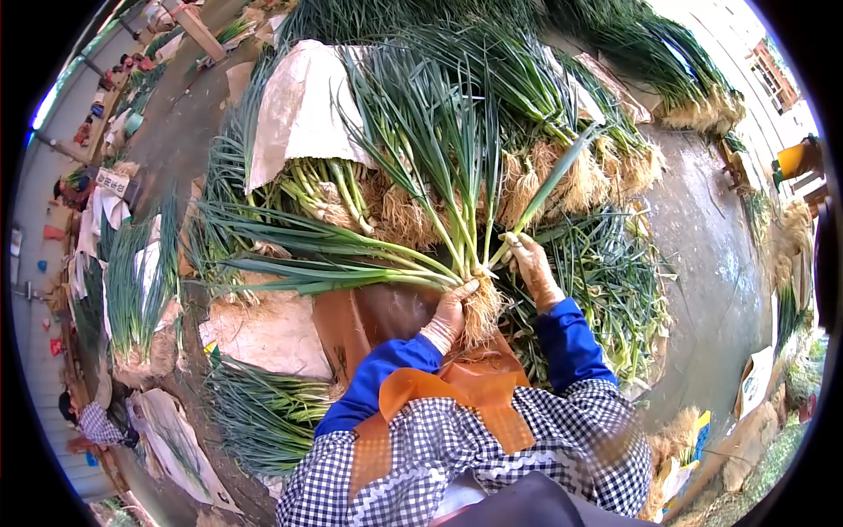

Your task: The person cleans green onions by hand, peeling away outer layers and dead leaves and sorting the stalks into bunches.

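Note:
My left hand [450,314] is closed around the lower stalks of several green onions [463,220], just above their pale, stringy roots [480,314]. Their long leaves fan out forward and to the left. To the right of the bunch, my right hand [534,268] pinches the white base of a single green onion stalk [553,183], which leans out to the upper right. Both hands wear what look like thin, soiled gloves. Below them, an orange-brown apron [492,373] covers my lap.
Ahead lies a large heap of green onions with roots toward me [580,180], partly under a pale sack [309,110]. Loose green leaves [606,290] are piled at right. Another green onion pile [263,408] and a flattened sack [268,332] lie at left. Other people sit along the far left.

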